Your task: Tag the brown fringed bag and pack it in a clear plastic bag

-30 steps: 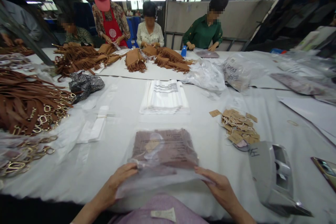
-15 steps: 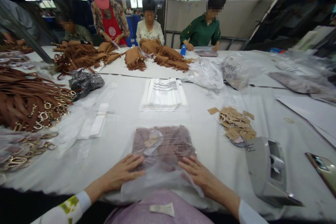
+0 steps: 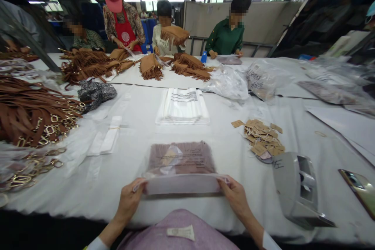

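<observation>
A brown fringed bag lies flat inside a clear printed plastic bag (image 3: 181,158) on the white-covered table in front of me. My left hand (image 3: 130,199) pinches the left corner of the plastic bag's near edge. At the right corner, my right hand (image 3: 234,193) grips the same edge. Between them the plastic flap is stretched in a straight, folded band. Through the film a tan tag (image 3: 171,155) shows on the brown item. Beyond it lies a stack of flat white plastic bags (image 3: 183,105).
Brown straps with gold clasps (image 3: 38,113) are heaped at left, beside a dark crumpled bundle (image 3: 96,93). To the right are tan string tags (image 3: 263,136), a grey tape dispenser (image 3: 295,191) and a phone (image 3: 357,191). Co-workers handle tan fringed bags (image 3: 150,66) across the table.
Both hands went from lying flat on the plastic bag to gripping its near corners. The loose near end is now folded up and pulled taut. Across the table, a co-worker has lifted a tan bag.
</observation>
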Demonstrator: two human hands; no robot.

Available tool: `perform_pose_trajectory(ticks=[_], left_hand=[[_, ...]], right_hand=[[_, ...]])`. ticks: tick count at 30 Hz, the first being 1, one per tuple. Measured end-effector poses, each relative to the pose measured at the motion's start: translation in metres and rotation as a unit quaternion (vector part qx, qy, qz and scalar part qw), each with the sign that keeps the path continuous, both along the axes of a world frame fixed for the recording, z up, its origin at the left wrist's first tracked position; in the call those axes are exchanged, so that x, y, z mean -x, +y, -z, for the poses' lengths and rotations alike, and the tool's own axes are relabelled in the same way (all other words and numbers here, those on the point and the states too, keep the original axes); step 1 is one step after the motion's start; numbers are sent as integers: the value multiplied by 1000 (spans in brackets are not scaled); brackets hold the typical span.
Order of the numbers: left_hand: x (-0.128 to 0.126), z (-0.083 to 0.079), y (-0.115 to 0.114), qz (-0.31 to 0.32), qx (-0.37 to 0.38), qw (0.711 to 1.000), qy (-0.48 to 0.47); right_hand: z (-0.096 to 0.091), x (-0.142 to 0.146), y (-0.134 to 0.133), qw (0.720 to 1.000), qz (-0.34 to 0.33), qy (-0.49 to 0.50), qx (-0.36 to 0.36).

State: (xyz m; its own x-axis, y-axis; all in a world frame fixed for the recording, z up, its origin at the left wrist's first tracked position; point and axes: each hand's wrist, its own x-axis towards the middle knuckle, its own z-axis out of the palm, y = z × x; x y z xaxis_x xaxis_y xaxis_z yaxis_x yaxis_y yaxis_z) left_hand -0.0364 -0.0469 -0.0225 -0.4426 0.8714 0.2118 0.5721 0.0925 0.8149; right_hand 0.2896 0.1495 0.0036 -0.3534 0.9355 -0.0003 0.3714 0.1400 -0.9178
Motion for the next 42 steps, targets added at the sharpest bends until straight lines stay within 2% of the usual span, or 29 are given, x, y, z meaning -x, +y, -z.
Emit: perform_pose_trajectory(ticks=[1, 3, 7, 12, 16, 19, 24, 27, 29, 31, 33, 35, 37, 40, 42], left_hand=[[-6, -1, 6, -72, 17, 996, -42], [-14, -1, 17, -152, 37, 983, -97], [-15, 11, 28, -185, 43, 980, -65], [-8, 24, 19, -208, 58, 976, 15], [-5, 29, 11, -197, 84, 974, 78], [-1, 32, 7, -175, 120, 964, 161], [0, 25, 9, -128, 233, 916, 301], [1, 13, 18, -97, 310, 886, 331], [2, 7, 25, -67, 350, 872, 336], [4, 2, 30, -45, 375, 862, 337], [5, 0, 33, -40, 392, 857, 332], [5, 0, 34, -44, 401, 857, 320], [3, 0, 34, -61, 402, 863, 302], [4, 2, 33, -86, 386, 873, 286], [6, 2, 31, -108, 373, 877, 282]], right_hand=[[2, 4, -1, 1000, 27, -4, -15], [7, 9, -1, 997, 66, -21, -36], [18, 12, 0, 990, 105, -67, -67], [30, 16, 4, 975, 118, -118, -148], [39, 20, 9, 958, 86, -170, -212], [41, 21, 11, 937, 58, -233, -253], [39, 21, 8, 881, 29, -348, -319], [37, 24, 6, 858, 38, -403, -316], [36, 26, 7, 854, 80, -419, -298], [34, 27, 10, 862, 114, -405, -282], [28, 27, 14, 874, 116, -366, -300], [19, 29, 15, 870, 99, -324, -357], [7, 35, 12, 854, 47, -292, -429], [-3, 50, 6, 823, -117, -278, -481], [0, 59, 6, 812, -202, -298, -459]])
